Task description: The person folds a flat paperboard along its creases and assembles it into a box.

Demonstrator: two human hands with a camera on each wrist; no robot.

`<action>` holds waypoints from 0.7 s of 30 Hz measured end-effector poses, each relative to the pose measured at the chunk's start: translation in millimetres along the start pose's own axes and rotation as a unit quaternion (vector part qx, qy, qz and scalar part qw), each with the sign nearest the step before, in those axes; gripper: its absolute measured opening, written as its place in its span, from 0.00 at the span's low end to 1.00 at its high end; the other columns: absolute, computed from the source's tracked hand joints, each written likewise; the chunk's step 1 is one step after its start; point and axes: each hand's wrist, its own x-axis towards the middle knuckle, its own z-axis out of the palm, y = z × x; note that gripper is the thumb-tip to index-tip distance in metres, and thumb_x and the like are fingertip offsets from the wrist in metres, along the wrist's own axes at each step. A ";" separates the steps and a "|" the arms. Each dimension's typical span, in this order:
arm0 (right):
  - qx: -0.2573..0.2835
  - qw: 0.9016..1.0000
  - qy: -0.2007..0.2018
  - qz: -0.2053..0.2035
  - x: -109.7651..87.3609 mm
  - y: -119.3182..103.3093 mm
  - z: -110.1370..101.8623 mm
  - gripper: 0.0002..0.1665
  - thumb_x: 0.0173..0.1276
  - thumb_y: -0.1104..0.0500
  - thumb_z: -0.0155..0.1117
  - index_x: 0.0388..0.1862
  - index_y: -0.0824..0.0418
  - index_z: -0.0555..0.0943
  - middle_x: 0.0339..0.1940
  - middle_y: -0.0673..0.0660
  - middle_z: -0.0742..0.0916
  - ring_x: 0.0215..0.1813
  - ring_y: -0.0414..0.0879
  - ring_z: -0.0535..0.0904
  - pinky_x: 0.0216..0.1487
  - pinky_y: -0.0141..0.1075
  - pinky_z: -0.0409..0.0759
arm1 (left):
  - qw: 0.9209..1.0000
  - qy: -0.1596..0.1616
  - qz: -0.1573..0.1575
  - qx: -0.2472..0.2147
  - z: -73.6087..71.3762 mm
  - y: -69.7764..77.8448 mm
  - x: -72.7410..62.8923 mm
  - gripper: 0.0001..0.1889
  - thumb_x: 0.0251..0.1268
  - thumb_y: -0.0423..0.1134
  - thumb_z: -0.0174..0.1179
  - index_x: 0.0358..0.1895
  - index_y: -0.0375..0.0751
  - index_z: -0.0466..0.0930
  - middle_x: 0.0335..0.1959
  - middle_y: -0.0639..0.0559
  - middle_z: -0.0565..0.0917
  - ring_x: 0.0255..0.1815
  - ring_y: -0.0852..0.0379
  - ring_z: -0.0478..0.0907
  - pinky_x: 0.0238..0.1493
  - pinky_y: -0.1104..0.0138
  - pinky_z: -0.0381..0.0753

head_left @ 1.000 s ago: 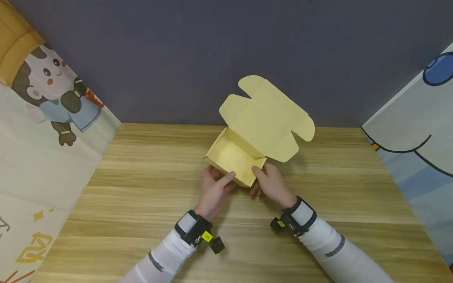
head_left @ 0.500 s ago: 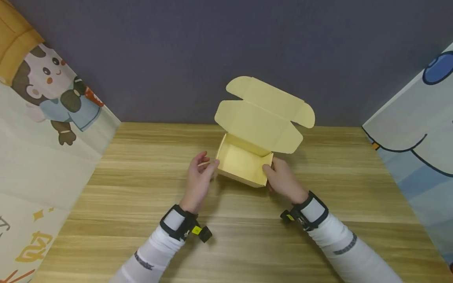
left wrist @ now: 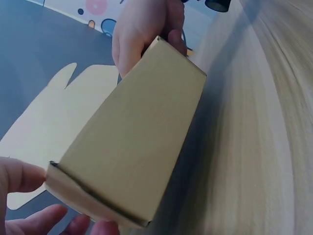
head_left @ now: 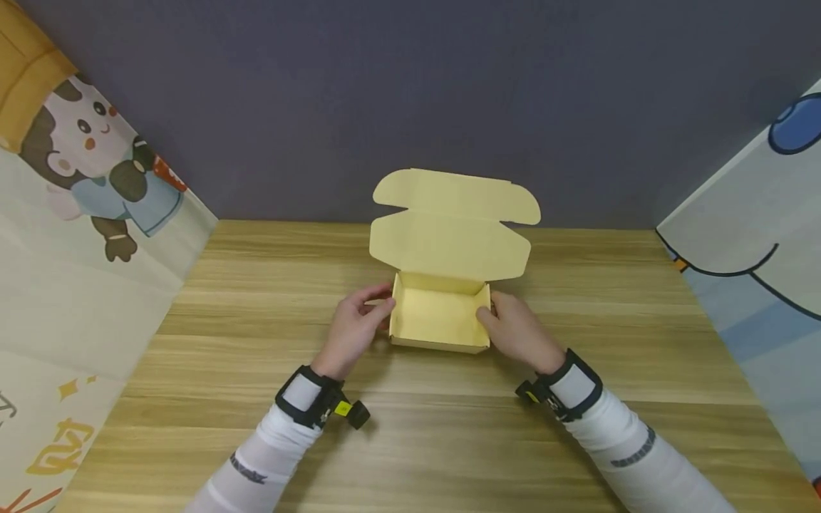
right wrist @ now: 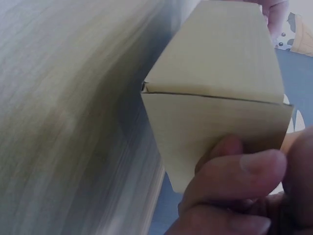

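Note:
A yellow cardboard box (head_left: 439, 316) with its lid (head_left: 452, 246) raised faces me in the head view. Its inside is bare, and the lid's side flaps spread outward. My right hand (head_left: 518, 332) grips the right wall, thumb over the rim and fingers curled against the outside, as the right wrist view shows. At the left wall, my left hand (head_left: 356, 324) holds the box with the thumb at the rim. Its other fingers touch the outer side in the left wrist view. The box seems slightly off the wooden table (head_left: 410, 427), with a shadow beneath.
A dark grey panel (head_left: 410, 92) stands behind the table, close to the lid. Printed cartoon sheets, a left sheet (head_left: 58, 299) and a right sheet (head_left: 757, 285), flank the tabletop. Each wrist wears a strapped camera.
The box has turned from a slant to nearly square with me and come lower. My left hand has moved from its front wall to its left wall; the right hand kept its grip.

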 end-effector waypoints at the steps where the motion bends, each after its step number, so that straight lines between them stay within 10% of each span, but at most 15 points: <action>1: -0.002 1.000 -0.002 0.001 0.0 0.4 0.3 0.11 0.72 0.58 0.47 0.36 0.62 0.75 0.22 0.54 0.76 0.20 0.45 0.70 0.20 0.35 0.69 | 1.000 -0.004 -0.005 0.002 -0.6 -2.0 0.5 0.20 0.68 0.40 0.60 0.62 0.44 0.75 0.58 0.47 0.78 0.49 0.47 0.80 0.49 0.55 0.84; 21: 0.000 0.999 -0.049 0.013 8.9 13.7 5.7 0.12 0.72 0.55 0.45 0.38 0.60 0.76 0.23 0.54 0.75 0.19 0.45 0.68 0.18 0.36 0.69 | 0.999 -0.031 -0.039 -0.006 -0.5 -15.6 5.9 0.21 0.68 0.33 0.56 0.64 0.38 0.72 0.58 0.39 0.75 0.51 0.40 0.80 0.44 0.53 0.84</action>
